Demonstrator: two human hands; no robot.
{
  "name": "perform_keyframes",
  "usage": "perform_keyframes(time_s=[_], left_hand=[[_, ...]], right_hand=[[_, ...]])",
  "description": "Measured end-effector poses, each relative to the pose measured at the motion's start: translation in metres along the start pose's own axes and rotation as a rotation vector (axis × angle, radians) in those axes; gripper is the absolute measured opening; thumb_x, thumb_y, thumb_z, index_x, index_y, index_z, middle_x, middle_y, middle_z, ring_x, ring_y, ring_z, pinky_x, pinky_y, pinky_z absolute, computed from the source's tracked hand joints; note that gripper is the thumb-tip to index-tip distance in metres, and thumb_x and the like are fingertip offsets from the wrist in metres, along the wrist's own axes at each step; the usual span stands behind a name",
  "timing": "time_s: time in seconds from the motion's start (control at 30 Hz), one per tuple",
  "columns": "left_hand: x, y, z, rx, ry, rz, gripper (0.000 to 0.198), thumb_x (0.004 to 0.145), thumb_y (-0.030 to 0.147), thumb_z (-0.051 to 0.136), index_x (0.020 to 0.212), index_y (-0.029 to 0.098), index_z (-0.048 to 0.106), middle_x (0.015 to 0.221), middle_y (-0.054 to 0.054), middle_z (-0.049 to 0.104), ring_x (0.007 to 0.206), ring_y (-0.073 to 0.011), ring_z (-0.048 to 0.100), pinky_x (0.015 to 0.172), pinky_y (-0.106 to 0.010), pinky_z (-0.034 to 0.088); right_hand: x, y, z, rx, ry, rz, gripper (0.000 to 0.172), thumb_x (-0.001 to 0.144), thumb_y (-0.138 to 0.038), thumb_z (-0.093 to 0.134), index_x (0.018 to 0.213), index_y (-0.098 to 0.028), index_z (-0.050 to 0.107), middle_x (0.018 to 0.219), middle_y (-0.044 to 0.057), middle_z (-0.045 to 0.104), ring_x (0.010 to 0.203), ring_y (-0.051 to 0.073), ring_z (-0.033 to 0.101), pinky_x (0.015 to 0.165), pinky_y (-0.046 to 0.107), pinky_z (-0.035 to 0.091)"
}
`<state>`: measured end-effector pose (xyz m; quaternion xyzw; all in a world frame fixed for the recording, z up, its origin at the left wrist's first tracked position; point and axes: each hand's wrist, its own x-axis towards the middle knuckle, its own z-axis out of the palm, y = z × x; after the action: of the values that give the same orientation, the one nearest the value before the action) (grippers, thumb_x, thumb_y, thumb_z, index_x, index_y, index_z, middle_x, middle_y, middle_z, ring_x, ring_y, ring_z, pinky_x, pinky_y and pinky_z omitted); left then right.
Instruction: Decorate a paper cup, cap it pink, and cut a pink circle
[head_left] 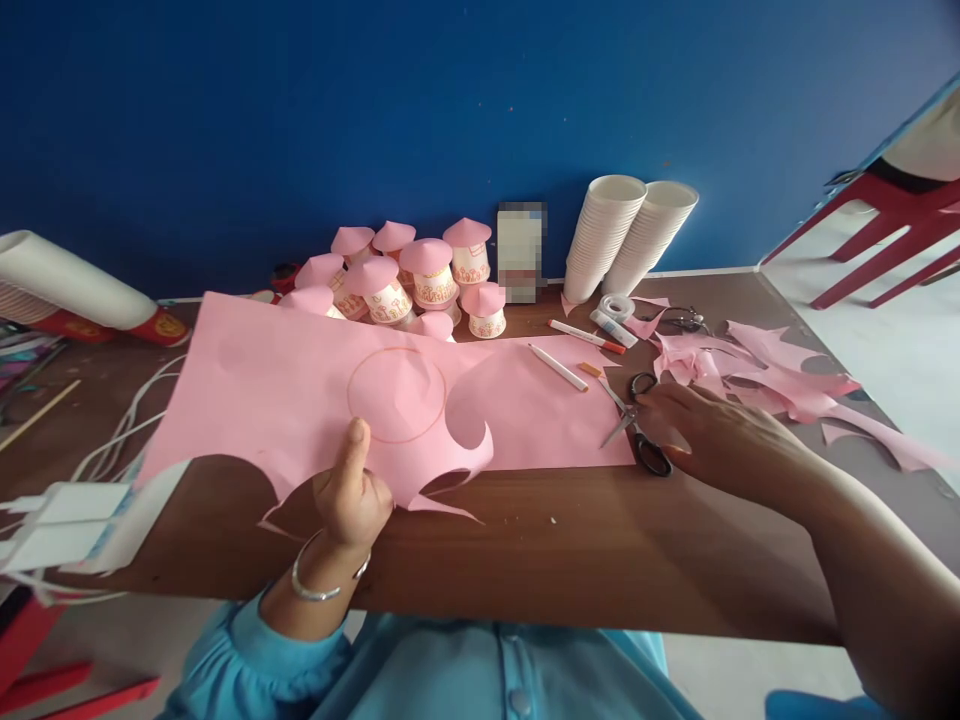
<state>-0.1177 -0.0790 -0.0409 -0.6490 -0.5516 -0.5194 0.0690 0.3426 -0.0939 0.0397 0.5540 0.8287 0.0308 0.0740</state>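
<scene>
My left hand [352,490] grips the lower edge of a large pink paper sheet [262,400], thumb on top and fingers hidden beneath. An orange circle outline [397,395] is drawn on the sheet beside the thumb, and curved pieces are cut out along its lower edge. My right hand [705,430] reaches over the black handles of the scissors [651,455], its fingers stretched out and touching or very near them. The scissors' blades are spread and lie on another pink sheet [525,420]. A white marker [559,368] rests on that sheet, left of the blades.
Behind stand several paper cups with pink cone tops [427,262], a blurred upright phone-like object [521,250] and stacked white cups [604,240]. An orange-capped marker [585,335], tape roll [617,307] and pink scraps [780,375] lie right. White cables and a charger [67,520] lie left.
</scene>
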Motion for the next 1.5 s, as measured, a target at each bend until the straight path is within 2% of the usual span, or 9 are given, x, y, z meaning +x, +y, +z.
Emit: perform_keyframes(time_s=[0.2, 0.3, 0.47, 0.67, 0.9, 1.07, 1.2, 1.3, 1.5], left_hand=[[-0.012, -0.007, -0.007, 0.001, 0.092, 0.244, 0.022, 0.089, 0.018, 0.072, 0.111, 0.015, 0.075, 0.090, -0.011, 0.081, 0.077, -0.0262, 0.081, 0.065, -0.030, 0.067], [-0.015, 0.004, -0.008, 0.010, 0.088, 0.360, 0.024, 0.084, 0.009, 0.075, 0.106, 0.019, 0.077, 0.084, -0.007, 0.082, 0.066, -0.0212, 0.079, 0.058, -0.023, 0.066], [-0.027, 0.012, -0.005, 0.052, 0.066, 0.411, 0.053, 0.086, 0.008, 0.074, 0.134, 0.029, 0.069, 0.092, -0.007, 0.083, 0.069, -0.0233, 0.080, 0.058, -0.026, 0.069], [-0.014, 0.018, -0.004, 0.101, 0.068, 0.476, 0.068, 0.089, 0.003, 0.068, 0.152, 0.026, 0.054, 0.103, -0.008, 0.083, 0.073, -0.0214, 0.080, 0.071, -0.025, 0.066], [0.015, 0.043, -0.003, 0.217, 0.133, 0.564, 0.076, 0.089, -0.006, 0.060, 0.158, 0.021, 0.044, 0.110, -0.011, 0.082, 0.072, -0.0190, 0.080, 0.063, -0.022, 0.060], [0.010, 0.037, -0.002, 0.244, 0.136, 0.522, 0.072, 0.093, -0.002, 0.056, 0.159, 0.023, 0.041, 0.109, -0.012, 0.082, 0.073, -0.0211, 0.081, 0.063, -0.023, 0.063], [0.004, 0.023, 0.002, 0.238, 0.160, 0.466, 0.052, 0.096, 0.004, 0.053, 0.146, 0.019, 0.060, 0.104, -0.014, 0.083, 0.080, -0.0226, 0.082, 0.064, -0.023, 0.064], [0.004, 0.017, 0.007, 0.162, 0.181, 0.273, 0.031, 0.099, 0.017, 0.054, 0.124, 0.015, 0.073, 0.097, -0.016, 0.083, 0.084, -0.0243, 0.082, 0.066, -0.026, 0.065], [0.009, 0.013, 0.012, 0.067, 0.126, 0.004, 0.033, 0.099, 0.036, 0.056, 0.116, 0.015, 0.074, 0.106, -0.019, 0.081, 0.103, -0.0295, 0.080, 0.085, -0.034, 0.066]], right_hand=[[0.004, 0.001, 0.006, 0.006, 0.118, -0.026, 0.037, 0.083, -0.021, 0.060, 0.119, -0.021, 0.069, 0.139, 0.014, 0.066, 0.123, 0.035, 0.066, 0.092, 0.045, 0.061], [0.006, -0.001, 0.002, 0.053, 0.058, -0.005, 0.036, 0.085, -0.017, 0.057, 0.118, -0.022, 0.068, 0.126, 0.013, 0.071, 0.116, 0.033, 0.068, 0.091, 0.044, 0.059], [0.011, -0.007, -0.003, 0.099, -0.044, 0.231, 0.031, 0.088, -0.007, 0.048, 0.112, -0.016, 0.066, 0.110, 0.016, 0.073, 0.101, 0.031, 0.071, 0.082, 0.041, 0.054], [0.007, -0.006, -0.001, 0.010, -0.010, 0.248, 0.033, 0.089, -0.001, 0.039, 0.099, -0.016, 0.067, 0.093, 0.013, 0.074, 0.095, 0.030, 0.070, 0.081, 0.040, 0.048], [-0.001, -0.009, 0.010, 0.106, 0.106, 0.173, 0.025, 0.097, -0.036, 0.051, 0.113, -0.026, 0.069, 0.112, 0.009, 0.074, 0.091, 0.030, 0.073, 0.071, 0.039, 0.052], [-0.006, -0.015, 0.020, 0.079, 0.168, 0.199, 0.027, 0.098, -0.041, 0.049, 0.110, -0.026, 0.068, 0.112, 0.007, 0.075, 0.089, 0.031, 0.074, 0.072, 0.044, 0.057], [-0.007, -0.020, 0.024, 0.016, 0.165, 0.188, 0.024, 0.097, -0.032, 0.049, 0.112, -0.025, 0.066, 0.120, 0.009, 0.073, 0.092, 0.031, 0.074, 0.069, 0.042, 0.057], [-0.007, -0.022, 0.024, -0.035, 0.119, 0.224, 0.023, 0.094, -0.016, 0.046, 0.104, -0.021, 0.066, 0.110, 0.011, 0.074, 0.086, 0.030, 0.074, 0.066, 0.041, 0.056], [-0.017, -0.016, 0.024, 0.001, 0.088, 0.186, 0.026, 0.089, -0.016, 0.046, 0.104, -0.023, 0.067, 0.091, 0.012, 0.073, 0.083, 0.033, 0.073, 0.069, 0.046, 0.059]])
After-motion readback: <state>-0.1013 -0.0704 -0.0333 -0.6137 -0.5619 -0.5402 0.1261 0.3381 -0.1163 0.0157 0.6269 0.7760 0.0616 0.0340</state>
